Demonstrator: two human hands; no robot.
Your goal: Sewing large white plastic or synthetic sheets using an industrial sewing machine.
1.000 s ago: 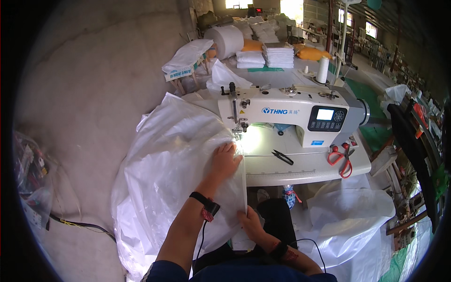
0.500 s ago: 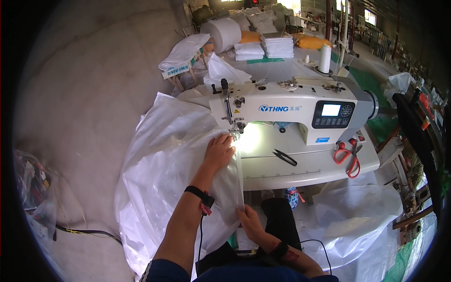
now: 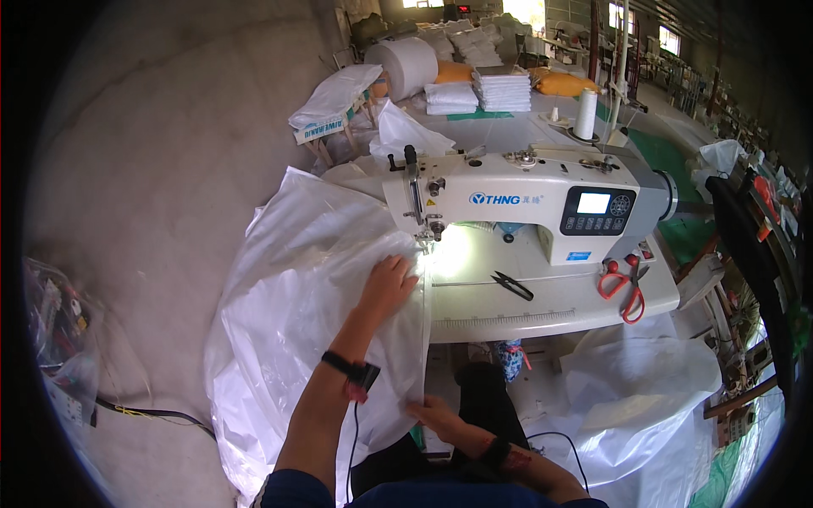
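Observation:
A large sheet of shiny white plastic material [image 3: 288, 288] drapes over the left side of the sewing machine [image 3: 533, 186] and hangs down toward my lap. My left hand [image 3: 388, 286] lies on it with the fingers stretched out, just on my side of the lit needle area [image 3: 423, 245]. Lower down, my right hand [image 3: 436, 416] pinches the sheet's right edge between thumb and fingers. That edge runs nearly straight from the presser foot down to this pinch. Exactly how the material sits under the foot is too small to tell.
Black thread snips [image 3: 513, 285] and red-handled scissors [image 3: 625, 288] lie on the machine bed. A white thread cone [image 3: 585, 115] stands behind the machine. Folded white stacks [image 3: 502, 90] and a big white roll [image 3: 406, 66] are farther back. More white sheeting [image 3: 635, 381] hangs at right.
My left hand has drawn back a little from the needle toward me. My right hand, still pinching the edge, has shifted slightly left and nearer to me.

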